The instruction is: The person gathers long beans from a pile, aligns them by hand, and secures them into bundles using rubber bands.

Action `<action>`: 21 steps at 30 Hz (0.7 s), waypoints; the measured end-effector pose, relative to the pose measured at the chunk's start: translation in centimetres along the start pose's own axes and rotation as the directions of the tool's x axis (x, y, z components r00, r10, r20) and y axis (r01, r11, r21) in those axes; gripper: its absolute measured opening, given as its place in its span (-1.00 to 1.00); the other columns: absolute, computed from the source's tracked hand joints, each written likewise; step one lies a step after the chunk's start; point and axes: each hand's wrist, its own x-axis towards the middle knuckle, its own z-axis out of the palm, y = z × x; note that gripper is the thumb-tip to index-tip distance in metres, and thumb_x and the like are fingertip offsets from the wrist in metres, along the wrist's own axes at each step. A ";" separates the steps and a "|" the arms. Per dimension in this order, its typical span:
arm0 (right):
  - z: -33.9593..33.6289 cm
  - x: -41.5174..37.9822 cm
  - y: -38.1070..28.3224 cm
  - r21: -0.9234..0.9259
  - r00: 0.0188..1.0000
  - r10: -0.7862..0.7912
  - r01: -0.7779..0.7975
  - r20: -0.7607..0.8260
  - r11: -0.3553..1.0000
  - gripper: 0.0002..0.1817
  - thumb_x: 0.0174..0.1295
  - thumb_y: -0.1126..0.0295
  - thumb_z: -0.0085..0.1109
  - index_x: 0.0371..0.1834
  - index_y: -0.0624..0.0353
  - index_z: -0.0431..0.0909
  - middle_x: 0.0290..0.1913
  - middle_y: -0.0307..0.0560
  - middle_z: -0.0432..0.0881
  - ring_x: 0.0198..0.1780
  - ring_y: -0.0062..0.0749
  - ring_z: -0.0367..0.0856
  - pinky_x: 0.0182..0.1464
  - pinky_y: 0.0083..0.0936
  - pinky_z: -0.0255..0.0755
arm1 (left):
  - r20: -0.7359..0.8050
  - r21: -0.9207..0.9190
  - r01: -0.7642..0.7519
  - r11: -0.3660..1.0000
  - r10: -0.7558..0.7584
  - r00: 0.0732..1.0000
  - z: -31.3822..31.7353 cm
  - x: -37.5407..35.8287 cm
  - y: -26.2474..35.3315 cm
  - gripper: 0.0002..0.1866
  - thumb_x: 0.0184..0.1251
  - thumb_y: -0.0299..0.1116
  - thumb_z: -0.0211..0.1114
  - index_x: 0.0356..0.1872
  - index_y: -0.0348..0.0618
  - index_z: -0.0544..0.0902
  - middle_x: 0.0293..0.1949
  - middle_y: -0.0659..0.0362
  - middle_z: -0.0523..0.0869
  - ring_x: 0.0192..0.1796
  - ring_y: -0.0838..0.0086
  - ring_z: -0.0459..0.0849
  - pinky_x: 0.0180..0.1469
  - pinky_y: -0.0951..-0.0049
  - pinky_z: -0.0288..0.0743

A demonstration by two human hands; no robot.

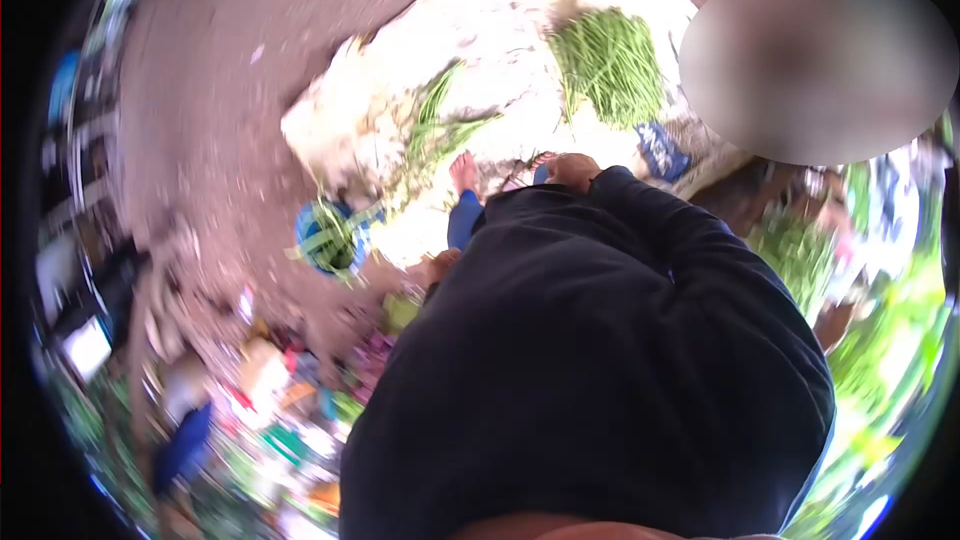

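My right hand (573, 170) is in front of my waist with its fingers curled; I cannot tell what, if anything, is in them. Low at my left side, my left hand (442, 264) shows only in part beside the dark top, its fingers smeared and mostly hidden. Ahead of me a pale sheet (370, 120) lies on the ground under my bare foot (463, 172). On it rest a thick pile of long thin green stalks (610, 65) and a looser scatter of green stalks (430, 125). A dark blue bag or cloth (663, 150) lies right of my right hand.
Left of me stands a blue bucket (335, 238) with green strips in it, on brown bare ground (220, 100). Mixed litter (280, 390) covers the lower left. A person, masked by a grey oval (820, 60), is at the right, near more greenery (795, 250).
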 end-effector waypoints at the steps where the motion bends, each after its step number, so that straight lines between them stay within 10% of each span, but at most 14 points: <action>1: 1.4 -0.1 -0.4 0.014 0.990 0.076 -0.075 -0.120 0.997 -0.64 0.01 0.12 0.23 -0.25 0.15 0.64 -0.10 0.11 0.64 0.00 -0.03 0.59 0.03 -0.22 0.44 | 0.079 0.041 -0.049 0.998 0.046 0.996 -1.4 1.5 -1.6 -0.52 0.34 0.10 0.13 -0.53 -0.12 0.58 -0.47 0.01 0.63 -0.35 0.17 0.66 -0.30 0.18 0.45; 6: 7.0 -2.2 -2.9 -0.008 0.901 0.388 -0.397 -0.195 0.918 -0.42 0.14 0.04 0.18 0.24 -0.03 0.47 0.29 0.09 0.40 0.35 0.00 0.32 0.33 -0.06 0.22 | 0.410 0.145 -0.202 0.969 0.127 0.903 -3.9 6.9 -8.4 -0.52 0.34 0.10 0.13 -0.51 -0.14 0.58 -0.46 -0.02 0.63 -0.34 0.16 0.66 -0.28 0.17 0.44; 12: 10.7 -4.0 -0.1 0.283 0.735 0.649 -0.592 -0.194 0.755 -0.42 0.12 -0.04 0.21 0.18 -0.05 0.53 0.25 0.08 0.44 0.31 -0.02 0.36 0.32 -0.11 0.23 | 0.607 0.145 -0.432 0.890 0.264 0.749 -2.4 11.9 -16.2 -0.51 0.33 0.10 0.12 -0.49 -0.16 0.57 -0.44 -0.04 0.63 -0.32 0.15 0.66 -0.26 0.17 0.44; 16: 12.3 -4.6 4.4 0.361 0.781 0.605 -0.525 -0.156 0.771 -0.47 0.12 -0.02 0.22 0.11 -0.02 0.57 0.18 0.11 0.50 0.27 -0.02 0.40 0.29 -0.13 0.27 | 0.600 0.412 -0.212 0.886 -0.089 0.795 -5.1 11.5 0.9 -0.50 0.32 0.10 0.13 -0.46 -0.21 0.57 -0.42 -0.09 0.64 -0.30 0.10 0.66 -0.24 0.14 0.44; 17: 11.7 -4.7 5.1 0.371 0.755 0.629 -0.539 -0.185 0.756 -0.50 0.12 0.02 0.22 0.10 -0.02 0.57 0.15 0.07 0.52 0.24 -0.04 0.44 0.27 -0.11 0.29 | 0.646 0.383 -0.503 0.775 0.164 0.745 -3.1 13.8 -2.8 -0.50 0.31 0.10 0.14 -0.46 -0.23 0.57 -0.44 -0.10 0.63 -0.30 0.10 0.66 -0.24 0.14 0.44; 18: 11.2 -4.4 6.2 0.386 0.725 0.654 -0.552 -0.215 0.739 -0.53 0.12 0.05 0.21 0.08 -0.03 0.58 0.13 0.04 0.55 0.20 -0.07 0.47 0.25 -0.09 0.31 | 0.532 0.324 -0.130 0.937 -0.067 0.844 -3.5 13.8 3.4 -0.55 0.30 0.05 0.20 -0.44 -0.22 0.57 -0.47 -0.11 0.61 -0.31 0.10 0.66 -0.25 0.14 0.44; 20: 10.8 -2.8 9.1 0.451 0.715 0.643 -0.495 -0.274 0.743 -0.56 0.11 0.11 0.23 0.04 0.01 0.59 0.09 0.05 0.57 0.20 -0.08 0.48 0.24 -0.12 0.33 | 0.214 0.138 -0.247 0.959 0.215 0.953 -0.6 18.0 2.9 -0.69 0.18 -0.15 0.39 -0.39 -0.22 0.61 -0.47 0.04 0.66 -0.38 0.23 0.66 -0.23 0.26 0.50; 21: 10.5 -1.6 10.1 0.444 0.708 0.626 -0.470 -0.327 0.763 -0.61 0.11 0.17 0.23 0.00 0.06 0.60 0.04 0.08 0.59 0.13 -0.04 0.52 0.19 -0.17 0.38 | 0.212 0.120 -0.023 0.993 -0.003 0.977 0.0 20.7 4.4 -0.69 0.18 -0.16 0.42 -0.25 -0.21 0.66 -0.33 0.09 0.73 -0.24 0.38 0.70 -0.10 0.39 0.54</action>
